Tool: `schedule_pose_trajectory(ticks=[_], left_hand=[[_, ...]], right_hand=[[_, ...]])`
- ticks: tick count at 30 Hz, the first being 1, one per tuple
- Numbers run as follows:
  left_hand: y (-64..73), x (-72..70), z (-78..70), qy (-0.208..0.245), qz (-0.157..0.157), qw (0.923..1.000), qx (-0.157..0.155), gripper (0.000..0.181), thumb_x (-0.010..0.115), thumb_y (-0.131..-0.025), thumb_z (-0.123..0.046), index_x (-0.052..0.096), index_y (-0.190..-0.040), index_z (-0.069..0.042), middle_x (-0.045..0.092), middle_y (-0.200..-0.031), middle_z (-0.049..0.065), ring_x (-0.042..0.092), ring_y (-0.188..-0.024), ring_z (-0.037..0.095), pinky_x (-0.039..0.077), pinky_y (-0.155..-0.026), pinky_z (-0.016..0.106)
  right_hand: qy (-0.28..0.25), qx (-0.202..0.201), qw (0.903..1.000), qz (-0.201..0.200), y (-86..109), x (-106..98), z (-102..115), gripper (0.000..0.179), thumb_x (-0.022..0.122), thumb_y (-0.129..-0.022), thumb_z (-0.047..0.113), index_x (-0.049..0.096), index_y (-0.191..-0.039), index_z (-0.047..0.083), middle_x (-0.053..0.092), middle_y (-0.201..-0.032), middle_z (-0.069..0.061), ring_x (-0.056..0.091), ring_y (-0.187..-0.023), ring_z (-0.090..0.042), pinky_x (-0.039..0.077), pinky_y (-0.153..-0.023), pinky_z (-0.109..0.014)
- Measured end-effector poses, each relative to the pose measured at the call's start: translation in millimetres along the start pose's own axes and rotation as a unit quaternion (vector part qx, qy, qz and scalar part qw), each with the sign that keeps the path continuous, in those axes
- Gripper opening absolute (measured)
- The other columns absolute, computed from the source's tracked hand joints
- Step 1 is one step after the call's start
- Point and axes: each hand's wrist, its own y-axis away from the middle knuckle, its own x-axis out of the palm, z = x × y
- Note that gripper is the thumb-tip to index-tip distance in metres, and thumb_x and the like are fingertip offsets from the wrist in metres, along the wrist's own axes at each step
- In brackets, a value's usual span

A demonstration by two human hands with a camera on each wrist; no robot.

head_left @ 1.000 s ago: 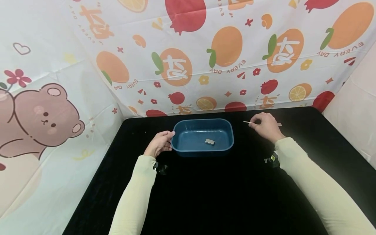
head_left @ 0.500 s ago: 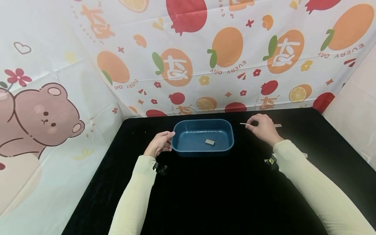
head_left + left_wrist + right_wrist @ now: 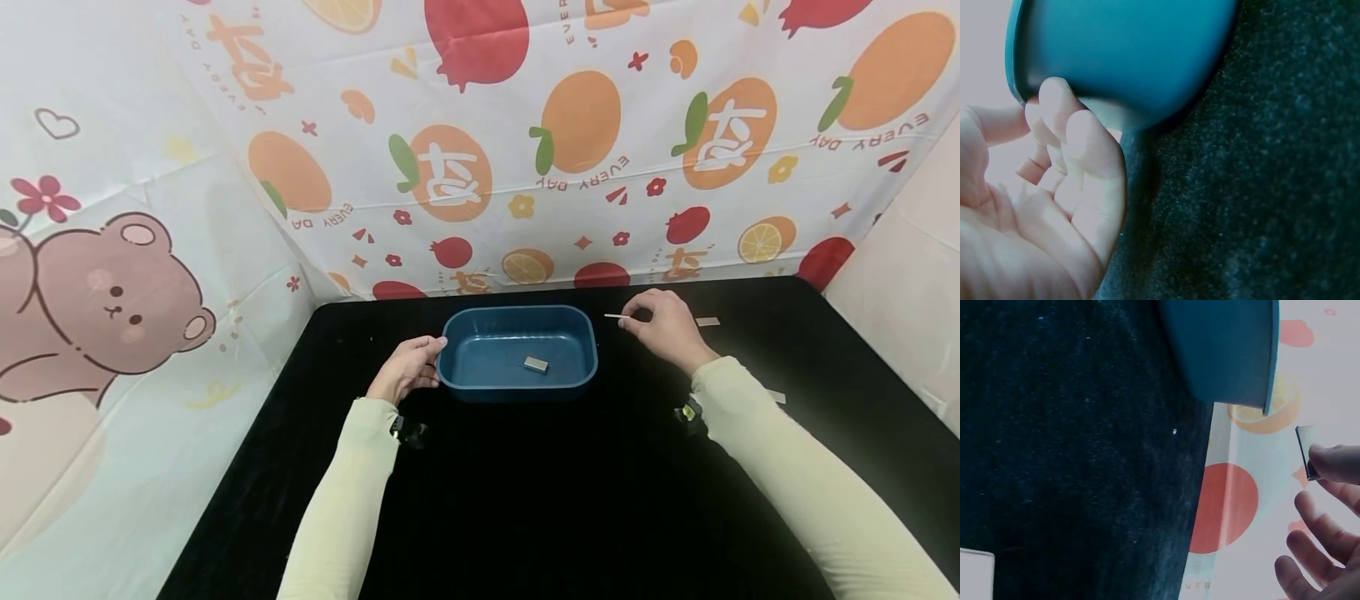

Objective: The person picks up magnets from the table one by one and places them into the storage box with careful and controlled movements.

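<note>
A blue rectangular basin stands on the black table, with a small metallic rectangular block lying on its floor. At the basin's left end, my left hand grips the rim, thumb at the top edge and curled fingertips against the outer wall. Right of the basin, my right hand pinches a thin, pale rectangular plate between thumb and index finger. The right wrist view shows this plate jutting past the thumb, dark along one edge, while the other fingers are spread loosely below.
Two flat pale strips lie on the table to the right: one strip behind my right hand, another strip partly behind the right sleeve. A fruit-print cloth hangs along the back edge, and a bear-print cloth hangs at left.
My right hand has moved a little left toward the basin with the plate, uncovering the strips on the right. The left hand, basin and block stay put.
</note>
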Motion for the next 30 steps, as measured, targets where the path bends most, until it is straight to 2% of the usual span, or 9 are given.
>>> schedule_pose_trajectory(ticks=[10,18,30], left_hand=[[0.6,-1.4,-0.6,0.006,0.002,1.0,-0.001,0.031,0.054,-0.102,-0.037,0.057,-0.105,-0.007,0.056,-0.072,-0.001,0.057,-0.056,0.012,0.052,-0.059,0.024],[-1.7,-3.2,1.1,0.007,0.007,0.9999,-0.001,0.033,0.054,-0.102,-0.037,0.056,-0.109,-0.005,0.056,-0.072,-0.001,0.057,-0.056,0.011,0.052,-0.059,0.023],[-2.9,-1.7,0.9,0.003,0.008,1.0,0.001,0.032,0.054,-0.102,-0.038,0.057,-0.104,-0.007,0.056,-0.071,-0.001,0.057,-0.056,0.012,0.053,-0.059,0.024]], right_hand=[[0.002,-0.017,0.9998,0.013,-6.7,-5,13,0.014,0.071,-0.092,0.018,0.072,-0.1,0.007,0.066,-0.114,-0.019,0.051,-0.114,-0.038,0.038,-0.105,-0.062],[0.008,-0.042,0.9983,0.039,-11.0,-7,27,0.013,0.071,-0.092,0.018,0.072,-0.099,0.007,0.067,-0.114,-0.018,0.051,-0.113,-0.037,0.038,-0.106,-0.06],[0.024,-0.039,0.9974,0.055,-22.4,-14,53,0.014,0.074,-0.089,0.02,0.073,-0.098,0.009,0.067,-0.117,-0.015,0.051,-0.114,-0.034,0.042,-0.105,-0.059]])
